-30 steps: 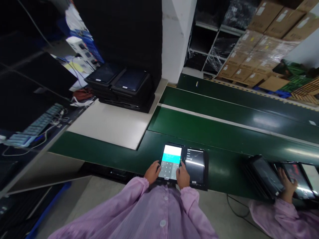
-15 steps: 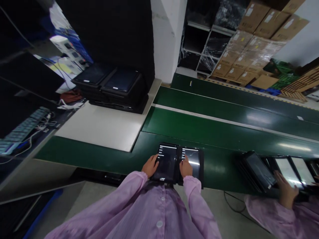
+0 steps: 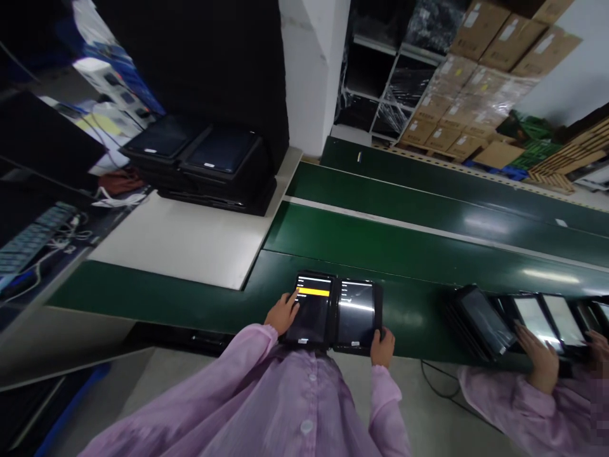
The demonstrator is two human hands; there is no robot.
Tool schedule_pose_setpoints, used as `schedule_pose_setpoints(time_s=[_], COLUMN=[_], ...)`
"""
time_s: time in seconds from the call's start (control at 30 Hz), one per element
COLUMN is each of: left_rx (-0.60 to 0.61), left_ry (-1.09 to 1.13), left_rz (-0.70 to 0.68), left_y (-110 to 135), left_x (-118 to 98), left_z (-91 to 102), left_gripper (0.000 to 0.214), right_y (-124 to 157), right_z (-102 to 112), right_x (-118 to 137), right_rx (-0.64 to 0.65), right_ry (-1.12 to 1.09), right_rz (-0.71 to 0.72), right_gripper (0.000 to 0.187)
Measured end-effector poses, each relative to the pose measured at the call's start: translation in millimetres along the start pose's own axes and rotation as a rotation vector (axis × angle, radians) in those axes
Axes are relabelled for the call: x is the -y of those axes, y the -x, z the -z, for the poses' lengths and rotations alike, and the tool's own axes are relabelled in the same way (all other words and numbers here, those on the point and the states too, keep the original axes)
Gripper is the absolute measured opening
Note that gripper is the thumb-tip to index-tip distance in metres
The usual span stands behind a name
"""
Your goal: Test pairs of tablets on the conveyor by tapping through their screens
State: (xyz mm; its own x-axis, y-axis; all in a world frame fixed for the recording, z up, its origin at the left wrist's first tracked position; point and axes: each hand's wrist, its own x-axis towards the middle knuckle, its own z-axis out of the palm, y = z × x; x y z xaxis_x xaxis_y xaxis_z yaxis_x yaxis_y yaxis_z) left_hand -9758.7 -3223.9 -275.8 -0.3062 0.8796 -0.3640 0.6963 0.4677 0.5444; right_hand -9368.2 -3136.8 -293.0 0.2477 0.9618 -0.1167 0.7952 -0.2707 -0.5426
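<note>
Two dark tablets lie side by side at the near edge of the green bench. The left tablet shows a text list with one row lit yellow. My left hand is at its left side, fingers stretched out, the index fingertip on the screen near the yellow row. A similar list and a bright reflection show on the right tablet. My right hand is closed on the lower right edge of that tablet, thumb at the rim; its other fingers are partly hidden.
Stacked tablets stand on a white board at the left. A keyboard with cables lies farther left. At right, a co-worker's hand touches lit tablets beside a leaning dark stack. Cartons are behind.
My right hand has moved from the right tablet's screen down to its lower right edge. A yellow row has appeared on the left tablet, and my left fingertip has shifted onto its screen.
</note>
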Motion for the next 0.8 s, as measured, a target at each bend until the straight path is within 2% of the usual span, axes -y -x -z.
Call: schedule_pose_setpoints(time_s=[0.1,0.23,0.33,0.5,0.63,0.8], left_rx=[0.012,0.056,0.059,0.077,0.017,-0.019], left_ry=[0.267,0.496,0.534,0.727,0.752,0.77], left_rz=[0.16,0.35,0.391,0.467,0.511,0.525], left_y=[5.6,16.6,23.4,25.0,23.3,23.8], left_x=[11.6,25.3,28.1,23.3,23.3,29.0], left_z=[-13.8,-32.6,-37.8,-32.8,-31.7,-39.9], left_gripper=[0.067,0.058,0.062,0.061,0.05,0.048], right_y=[3.4,6.8,3.4,-2.6,1.2,4.7], right_z=[-5.8,-13.1,-14.7,-15.1,-17.3,-19.6], right_x=[-15.2,-22.7,-26.7,-32.2,-32.2,-31.4], right_rx=[0.028,0.072,0.116,0.185,0.209,0.2], right_ry=[-0.093,-0.16,-0.184,-0.203,-0.237,-0.273], right_rz=[-0.086,-0.113,-0.169,-0.288,-0.333,-0.35], right_gripper=[0.051,0.063,0.078,0.101,0.105,0.105])
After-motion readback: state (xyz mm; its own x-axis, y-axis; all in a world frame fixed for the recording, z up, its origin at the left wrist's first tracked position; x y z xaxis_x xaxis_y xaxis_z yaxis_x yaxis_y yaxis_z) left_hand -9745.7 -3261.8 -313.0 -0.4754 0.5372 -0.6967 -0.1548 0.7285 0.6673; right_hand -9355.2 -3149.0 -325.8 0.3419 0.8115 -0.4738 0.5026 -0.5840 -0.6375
